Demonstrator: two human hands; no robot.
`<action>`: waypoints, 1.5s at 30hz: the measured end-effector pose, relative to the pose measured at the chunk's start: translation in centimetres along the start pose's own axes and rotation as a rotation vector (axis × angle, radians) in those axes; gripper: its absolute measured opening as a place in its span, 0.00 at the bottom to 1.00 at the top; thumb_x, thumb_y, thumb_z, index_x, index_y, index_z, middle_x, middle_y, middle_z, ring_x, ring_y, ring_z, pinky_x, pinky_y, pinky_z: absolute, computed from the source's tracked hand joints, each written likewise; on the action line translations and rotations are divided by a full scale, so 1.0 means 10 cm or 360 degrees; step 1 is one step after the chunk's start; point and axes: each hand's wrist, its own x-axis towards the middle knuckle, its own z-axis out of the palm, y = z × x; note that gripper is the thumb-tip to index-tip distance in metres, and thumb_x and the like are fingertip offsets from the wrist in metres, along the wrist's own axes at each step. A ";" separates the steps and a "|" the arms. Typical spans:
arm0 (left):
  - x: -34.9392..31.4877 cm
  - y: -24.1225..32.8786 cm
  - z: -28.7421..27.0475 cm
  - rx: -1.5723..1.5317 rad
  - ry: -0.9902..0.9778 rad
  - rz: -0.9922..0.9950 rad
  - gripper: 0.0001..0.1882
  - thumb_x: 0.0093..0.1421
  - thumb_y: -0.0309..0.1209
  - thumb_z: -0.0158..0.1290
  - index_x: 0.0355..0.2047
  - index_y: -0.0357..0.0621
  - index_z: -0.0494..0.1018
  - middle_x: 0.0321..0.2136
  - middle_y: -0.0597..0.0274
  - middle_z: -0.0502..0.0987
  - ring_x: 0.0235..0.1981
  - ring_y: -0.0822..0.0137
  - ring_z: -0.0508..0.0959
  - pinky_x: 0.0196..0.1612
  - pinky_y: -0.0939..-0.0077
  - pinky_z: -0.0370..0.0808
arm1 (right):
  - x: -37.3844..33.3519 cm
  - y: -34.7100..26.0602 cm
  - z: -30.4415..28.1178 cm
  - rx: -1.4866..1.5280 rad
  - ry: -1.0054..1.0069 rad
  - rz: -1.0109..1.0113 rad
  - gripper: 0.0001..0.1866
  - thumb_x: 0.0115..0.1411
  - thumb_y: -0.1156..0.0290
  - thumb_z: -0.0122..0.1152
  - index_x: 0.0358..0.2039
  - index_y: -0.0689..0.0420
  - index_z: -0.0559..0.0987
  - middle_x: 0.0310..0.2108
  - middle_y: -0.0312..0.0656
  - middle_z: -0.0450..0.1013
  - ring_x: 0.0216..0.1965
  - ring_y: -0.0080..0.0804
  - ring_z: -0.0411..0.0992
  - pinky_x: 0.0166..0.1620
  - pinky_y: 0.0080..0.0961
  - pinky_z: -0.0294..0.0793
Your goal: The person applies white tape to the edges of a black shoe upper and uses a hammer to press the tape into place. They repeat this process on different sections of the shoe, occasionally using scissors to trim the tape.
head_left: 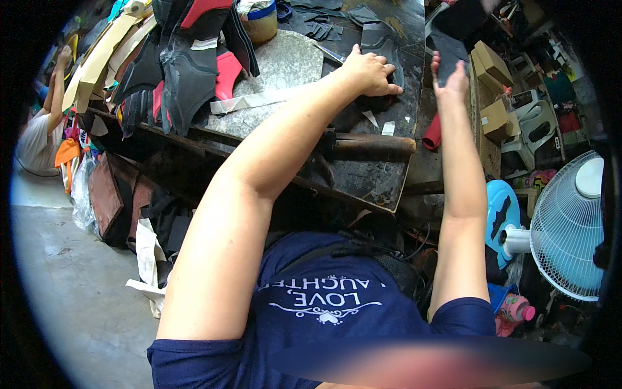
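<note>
Black, probably light and pliable, the panel (382, 39) near the tabletop's (376, 185) right edge lies under your spread, unclenched left hand (374, 73), best lifted by its rim; your right hand's (452, 85) grip I cannot tell.

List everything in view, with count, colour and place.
Workbench: one, dark, top centre
Cut pieces: many, black and red, heaped upper left
Sheet: at least one, black, bench's far right
Jar: one, yellowish with blue rim, top
Slab: one, speckled grey, on bench
Strip: one, white, across slab
Cylinder: one, brown, bench's near edge
Roll: one, red, right of bench
Boxes: at least two, brown, upper right
Fan: one, white, far right
Bottle: one, pink, lower right
Other clutter: uncounted, mixed colours, both sides
Co-worker: one, white-sleeved, far left
Shirt: one, navy, bottom centre
Left hand: one, bare, on sheet
Right hand: one, bare, right of bench
</note>
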 end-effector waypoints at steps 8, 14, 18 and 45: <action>0.02 -0.10 0.10 -0.0220 0.0318 -0.0018 0.39 0.63 0.64 0.35 0.67 0.55 0.56 0.68 0.55 0.54 0.70 0.53 0.51 0.65 0.33 0.44 | -1.00 -0.71 -0.17 -0.0441 -0.0741 -0.0217 0.15 0.67 0.70 0.49 0.47 0.65 0.76 0.42 0.52 0.77 0.37 0.39 0.79 0.37 0.31 0.82; -0.65 -0.26 -0.45 -0.2638 -0.0115 0.0013 0.37 0.66 0.61 0.35 0.49 0.38 0.75 0.43 0.49 0.78 0.44 0.57 0.77 0.49 0.59 0.71 | -1.62 -0.67 -0.01 -0.0809 -0.1325 -0.0547 0.16 0.64 0.72 0.56 0.52 0.58 0.77 0.50 0.44 0.76 0.54 0.35 0.71 0.60 0.27 0.65; -1.54 -0.02 -0.45 -0.2925 -0.0385 0.0166 0.33 0.62 0.55 0.52 0.52 0.36 0.69 0.36 0.62 0.77 0.30 0.75 0.78 0.32 0.79 0.77 | -1.70 -0.51 0.11 -0.0805 -0.1627 -0.0780 0.20 0.62 0.59 0.56 0.50 0.57 0.78 0.52 0.47 0.74 0.58 0.39 0.68 0.62 0.35 0.62; -3.90 0.02 -0.47 -0.2975 0.1972 -0.0696 0.28 0.51 0.26 0.58 0.52 0.28 0.68 0.46 0.49 0.77 0.48 0.59 0.78 0.57 0.63 0.70 | -2.29 1.00 2.04 -0.2145 -0.1759 -0.1514 0.14 0.58 0.60 0.60 0.40 0.55 0.79 0.37 0.42 0.76 0.45 0.42 0.72 0.45 0.39 0.73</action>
